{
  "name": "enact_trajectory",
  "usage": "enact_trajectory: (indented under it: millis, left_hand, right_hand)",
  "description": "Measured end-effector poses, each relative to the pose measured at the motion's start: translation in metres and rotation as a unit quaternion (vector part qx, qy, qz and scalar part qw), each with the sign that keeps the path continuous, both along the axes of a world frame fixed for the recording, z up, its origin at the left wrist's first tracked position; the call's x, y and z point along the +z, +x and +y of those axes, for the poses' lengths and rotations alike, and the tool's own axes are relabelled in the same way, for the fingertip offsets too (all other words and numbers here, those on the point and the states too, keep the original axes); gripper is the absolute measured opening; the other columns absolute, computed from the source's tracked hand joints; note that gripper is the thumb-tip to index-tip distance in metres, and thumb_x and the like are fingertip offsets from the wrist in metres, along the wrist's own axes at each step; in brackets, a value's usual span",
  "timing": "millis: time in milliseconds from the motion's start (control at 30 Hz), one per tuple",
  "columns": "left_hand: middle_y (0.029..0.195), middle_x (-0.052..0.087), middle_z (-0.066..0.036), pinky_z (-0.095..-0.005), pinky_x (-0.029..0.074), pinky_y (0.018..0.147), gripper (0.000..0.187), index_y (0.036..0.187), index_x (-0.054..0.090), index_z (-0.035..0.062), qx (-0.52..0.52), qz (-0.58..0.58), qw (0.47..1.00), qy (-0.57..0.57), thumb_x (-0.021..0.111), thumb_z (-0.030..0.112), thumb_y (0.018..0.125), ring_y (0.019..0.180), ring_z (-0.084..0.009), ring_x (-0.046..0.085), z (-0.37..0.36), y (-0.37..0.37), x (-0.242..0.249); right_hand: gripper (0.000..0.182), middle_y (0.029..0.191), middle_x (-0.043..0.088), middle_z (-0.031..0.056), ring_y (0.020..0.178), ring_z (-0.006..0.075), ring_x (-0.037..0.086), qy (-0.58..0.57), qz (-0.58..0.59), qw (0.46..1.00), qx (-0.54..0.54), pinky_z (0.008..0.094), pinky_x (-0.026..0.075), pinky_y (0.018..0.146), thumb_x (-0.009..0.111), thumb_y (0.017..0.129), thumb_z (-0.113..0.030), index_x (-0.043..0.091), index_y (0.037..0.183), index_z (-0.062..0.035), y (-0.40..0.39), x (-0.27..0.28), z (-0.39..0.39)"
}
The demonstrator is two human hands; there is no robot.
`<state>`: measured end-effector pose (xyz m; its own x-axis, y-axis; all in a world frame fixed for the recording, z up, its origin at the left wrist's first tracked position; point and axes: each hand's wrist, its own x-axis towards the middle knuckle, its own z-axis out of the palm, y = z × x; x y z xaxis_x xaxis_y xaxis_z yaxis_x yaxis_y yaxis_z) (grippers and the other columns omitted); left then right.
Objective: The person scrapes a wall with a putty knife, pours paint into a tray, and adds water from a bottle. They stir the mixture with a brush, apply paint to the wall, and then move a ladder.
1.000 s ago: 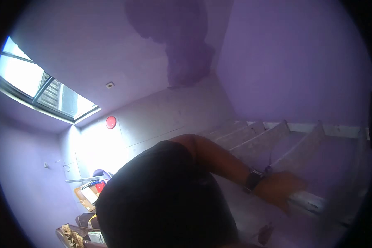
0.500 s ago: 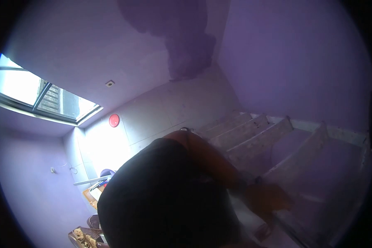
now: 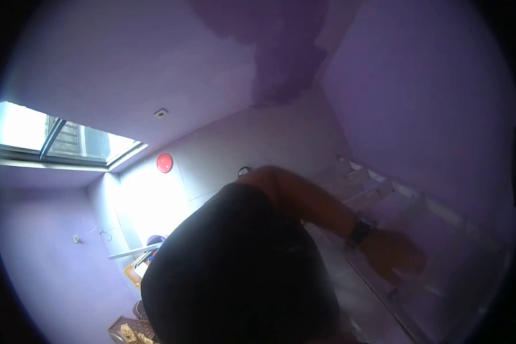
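Observation:
My left hand reaches out to the right, with a dark watch on its wrist. It rests against the pale edge of dusty steps that run along the purple wall. The picture is blurred, so I cannot tell whether the fingers grip the edge or only touch it. My black-sleeved shoulder fills the lower middle of the view. My right hand is out of sight.
A bright window is at the left. A red round disc is fixed on the pale wall. Boxes and clutter and a patterned bag lie far below. A dark patch stains the wall at the top.
My view has swung, so the steps have slid right and look narrower. My left hand has moved along the pale step edge and now sits a little higher.

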<state>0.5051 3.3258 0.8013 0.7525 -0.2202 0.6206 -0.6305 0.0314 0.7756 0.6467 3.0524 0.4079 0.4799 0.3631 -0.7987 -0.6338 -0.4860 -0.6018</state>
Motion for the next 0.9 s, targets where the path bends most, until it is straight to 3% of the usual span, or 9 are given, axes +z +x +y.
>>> enact_trajectory:
  millis: [67,100,167,200,267,533,767,867,900]
  left_hand:
    - [0.094,0.057,-0.008,-0.0397,0.046,0.067,0.041,0.104,0.052,0.0083,0.110,-0.152,0.979,0.081,0.063,0.038,0.078,0.082,-0.0275,0.059,0.034,-0.001,0.004]
    - [0.094,0.057,-0.008,-0.0397,0.046,0.067,0.041,0.104,0.052,0.0083,0.124,-0.149,0.979,0.070,0.063,0.038,0.078,0.082,-0.0275,0.059,0.054,0.000,0.011]
    - [0.092,0.060,-0.010,-0.0419,0.048,0.065,0.039,0.103,0.053,0.0090,0.118,-0.241,0.935,0.232,0.061,0.039,0.079,0.082,-0.0294,0.061,0.096,0.006,0.039]
    - [0.092,0.060,-0.010,-0.0419,0.048,0.065,0.039,0.103,0.053,0.0090,0.132,-0.240,0.936,0.223,0.061,0.039,0.079,0.082,-0.0294,0.061,0.106,0.013,0.060]
    - [0.093,0.063,-0.011,-0.0423,0.050,0.067,0.039,0.105,0.055,0.0098,0.125,-0.280,0.832,0.462,0.059,0.038,0.079,0.086,-0.0302,0.062,0.132,0.027,0.095]
    - [0.095,0.064,-0.010,-0.0425,0.050,0.071,0.039,0.105,0.058,0.0100,0.165,-0.098,0.866,0.462,0.058,0.039,0.080,0.088,-0.0302,0.062,0.222,-0.032,0.082]
    - [0.098,0.064,-0.010,-0.0428,0.050,0.074,0.039,0.105,0.060,0.0102,0.155,0.138,0.836,0.508,0.057,0.040,0.080,0.089,-0.0303,0.062,0.310,-0.061,0.054]
    - [0.099,0.065,-0.010,-0.0429,0.050,0.076,0.039,0.105,0.062,0.0102,0.130,0.206,0.847,0.473,0.057,0.040,0.081,0.090,-0.0304,0.062,0.311,-0.048,0.040]
    - [0.100,0.064,-0.011,-0.0423,0.049,0.080,0.037,0.103,0.062,0.0096,0.212,0.194,0.860,0.423,0.057,0.039,0.081,0.093,-0.0303,0.061,0.326,-0.049,0.001]
  right_hand:
    - [0.035,0.066,0.050,0.0006,0.049,0.0150,0.047,-0.025,0.005,0.999,0.034,0.0307,0.039,0.044,0.053,0.086,-0.048,0.053,0.097,-0.0151,-0.015,0.006,0.037]
    - [0.035,0.066,0.050,0.0007,0.049,0.0152,0.047,-0.040,0.005,0.998,0.051,0.0308,0.040,0.044,0.053,0.086,-0.048,0.053,0.097,-0.0152,-0.019,0.008,0.050]
    - [0.034,0.067,0.050,0.0009,0.050,0.0154,0.047,-0.071,0.001,0.994,0.085,0.0311,0.040,0.044,0.053,0.086,-0.048,0.053,0.097,-0.0152,-0.023,0.017,0.073]
    - [0.034,0.067,0.050,0.0010,0.050,0.0156,0.047,-0.086,-0.002,0.991,0.100,0.0312,0.040,0.044,0.053,0.086,-0.048,0.053,0.097,-0.0152,-0.025,0.019,0.081]
    - [0.034,0.068,0.051,0.0011,0.050,0.0158,0.048,-0.114,-0.008,0.984,0.137,0.0315,0.040,0.045,0.053,0.086,-0.048,0.053,0.097,-0.0153,-0.015,0.028,0.099]
    - [0.033,0.070,0.052,0.0018,0.052,0.0168,0.049,-0.153,-0.025,0.950,0.271,0.0326,0.041,0.046,0.054,0.087,-0.047,0.053,0.098,-0.0155,0.009,0.004,0.232]
    - [0.033,0.071,0.053,0.0024,0.053,0.0177,0.050,-0.076,0.009,0.916,0.393,0.0335,0.042,0.047,0.054,0.087,-0.046,0.053,0.099,-0.0158,-0.068,-0.063,0.459]
    - [0.032,0.072,0.053,0.0026,0.054,0.0181,0.051,-0.099,0.020,0.907,0.409,0.0339,0.043,0.048,0.054,0.087,-0.045,0.053,0.100,-0.0159,-0.050,-0.074,0.457]
    - [0.032,0.072,0.054,0.0027,0.054,0.0182,0.051,-0.110,0.019,0.903,0.416,0.0341,0.043,0.048,0.054,0.087,-0.045,0.053,0.100,-0.0159,-0.035,-0.075,0.456]
